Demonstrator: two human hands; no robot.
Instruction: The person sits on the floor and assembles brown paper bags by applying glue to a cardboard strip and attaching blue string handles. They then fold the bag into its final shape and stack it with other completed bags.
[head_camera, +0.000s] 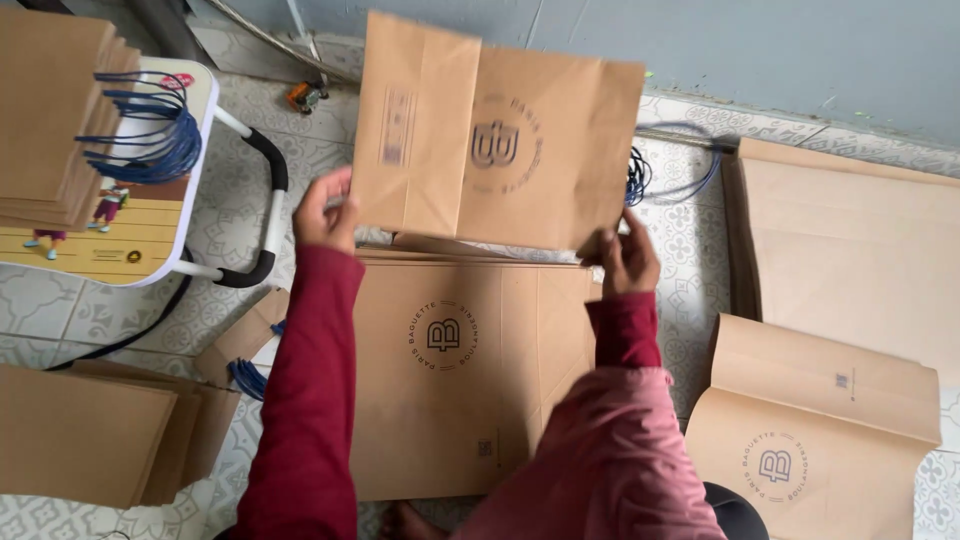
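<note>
Two hands: left hand (322, 212) and right hand (625, 255) each pinch a lower corner of the flat brown paper bag (495, 135), held up.
Doing it well: even grip, bag square.
Below: bag stack (450, 400) on floor.
Room: small table (150, 250) crowds left; wall (780, 50) beyond.

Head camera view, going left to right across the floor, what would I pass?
Stack of bags with blue handles on the small table → left hand → held brown paper bag → right hand → flat bags by the wall.
</note>
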